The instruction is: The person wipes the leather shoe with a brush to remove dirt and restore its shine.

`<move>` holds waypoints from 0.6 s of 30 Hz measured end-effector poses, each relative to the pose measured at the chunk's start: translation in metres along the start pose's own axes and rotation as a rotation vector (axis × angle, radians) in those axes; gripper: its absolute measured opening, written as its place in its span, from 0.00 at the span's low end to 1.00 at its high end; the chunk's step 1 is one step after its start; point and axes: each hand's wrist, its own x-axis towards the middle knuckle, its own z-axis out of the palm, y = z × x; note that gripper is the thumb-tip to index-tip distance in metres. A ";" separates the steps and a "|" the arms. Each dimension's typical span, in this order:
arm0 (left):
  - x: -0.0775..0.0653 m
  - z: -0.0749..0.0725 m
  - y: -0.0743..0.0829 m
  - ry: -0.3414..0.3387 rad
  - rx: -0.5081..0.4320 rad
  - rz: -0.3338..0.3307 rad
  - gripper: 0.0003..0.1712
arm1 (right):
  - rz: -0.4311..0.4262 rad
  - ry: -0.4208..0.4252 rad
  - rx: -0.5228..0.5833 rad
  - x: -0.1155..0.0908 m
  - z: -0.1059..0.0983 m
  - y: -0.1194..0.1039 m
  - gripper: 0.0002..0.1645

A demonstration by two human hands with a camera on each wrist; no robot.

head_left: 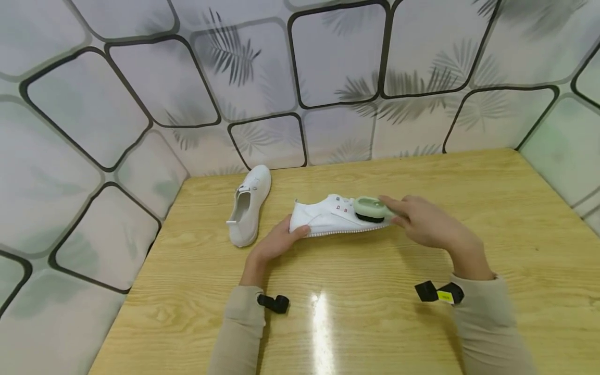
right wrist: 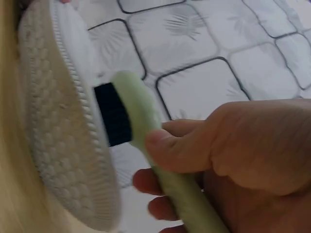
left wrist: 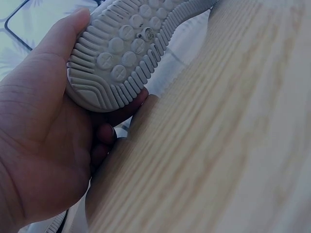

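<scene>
My left hand (head_left: pixel 277 240) grips a white shoe (head_left: pixel 319 217) by its heel, thumb low on the near side. The shoe is tilted so that its ridged, studded sole (left wrist: pixel 129 46) faces the left wrist camera. In my right hand (head_left: pixel 428 223) is a pale green brush (head_left: pixel 370 205), its handle wrapped by the fingers with the thumb laid along it. Dark bristles (right wrist: pixel 112 114) meet the side of the shoe toward its toe. The inside of this shoe is hidden in the head view.
A second white shoe (head_left: pixel 250 205) lies upright on the wooden table (head_left: pixel 365 291), left of the held one. Patterned cloth walls (head_left: pixel 342 57) stand behind the table and at its sides. Black wrist cameras (head_left: pixel 274 303) are strapped on both sleeves.
</scene>
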 end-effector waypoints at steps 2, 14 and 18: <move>0.000 0.000 -0.001 -0.001 0.002 0.003 0.41 | 0.013 -0.035 0.050 -0.004 -0.003 0.005 0.32; -0.001 0.000 -0.003 0.006 -0.028 0.006 0.39 | -0.004 -0.032 0.034 -0.001 -0.004 0.002 0.32; -0.001 0.000 -0.001 0.004 -0.037 0.001 0.39 | 0.076 -0.055 0.008 -0.007 -0.009 0.008 0.32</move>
